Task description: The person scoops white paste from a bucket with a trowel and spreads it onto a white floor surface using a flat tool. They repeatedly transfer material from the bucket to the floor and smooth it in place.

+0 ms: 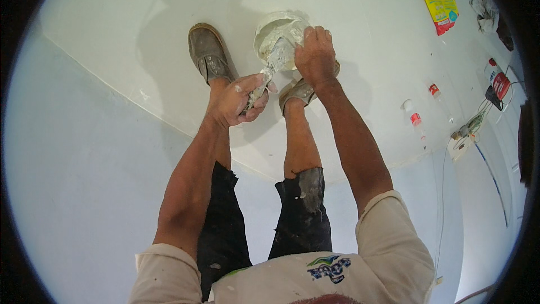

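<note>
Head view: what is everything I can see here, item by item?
Bucket: one, white, smeared with plaster, on the floor by the right foot.
Putty knife: one, plaster-coated, blade in the bucket.
Packet: one, yellow and red, floor at upper right.
Crumpled cloth: one, grey-white, far upper right.
Small bottles: two, clear with red labels, floor at right.
Can: one, red and white, right edge.
Cables: a tangle, pale, along the right wall.
Floor: white, glossy.
Shoes: two, brown.
Left hand: in a grip on the knife handle.
Right hand: on the bucket rim.
</note>
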The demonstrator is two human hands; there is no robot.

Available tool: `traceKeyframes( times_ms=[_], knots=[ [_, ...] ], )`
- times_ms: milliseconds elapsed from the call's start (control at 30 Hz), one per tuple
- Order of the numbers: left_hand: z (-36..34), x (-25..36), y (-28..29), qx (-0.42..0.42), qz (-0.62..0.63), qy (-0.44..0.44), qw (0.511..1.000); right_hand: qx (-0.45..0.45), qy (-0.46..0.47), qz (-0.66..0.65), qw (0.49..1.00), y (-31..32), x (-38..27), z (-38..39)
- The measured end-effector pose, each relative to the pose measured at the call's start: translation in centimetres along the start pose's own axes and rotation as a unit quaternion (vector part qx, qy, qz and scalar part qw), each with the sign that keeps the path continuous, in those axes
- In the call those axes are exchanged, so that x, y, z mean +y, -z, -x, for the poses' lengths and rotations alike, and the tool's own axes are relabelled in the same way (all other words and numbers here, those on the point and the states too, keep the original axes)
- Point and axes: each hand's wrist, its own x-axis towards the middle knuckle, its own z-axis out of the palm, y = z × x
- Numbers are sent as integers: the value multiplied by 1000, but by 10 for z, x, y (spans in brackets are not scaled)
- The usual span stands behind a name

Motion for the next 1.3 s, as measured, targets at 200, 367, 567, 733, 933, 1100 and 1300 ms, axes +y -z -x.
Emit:
traceKeyframes(
  times_ms=[200, 367, 567, 733, 933, 1100, 1300],
  knots=[
    [-9, -17, 23, -34, 117, 4, 993, -72, 26, 54, 996, -11, 40, 29],
    [-31, -25, 65, -11, 113, 11, 994, -86, 65, 70, 992, -7, 69, 43],
    [-40, -25, 60, 60, 65, 38, 995, -71, 14, 119, 990, 46, 126, 97],
    [-17, -29, 47, 139, -89, 18, 986, -43, -156, -7, 987, 87, 142, 146],
    [38, -13, 7, 96, -162, -85, 978, -57, -294, -231, 926, 126, 115, 180],
    [84, -2, 6, 144, -192, -135, 961, -107, -357, -259, 891, 162, 51, 165],
    [117, -27, -14, 187, -113, -191, 957, -129, -349, -356, 857, 198, 38, 138]
  ],
)
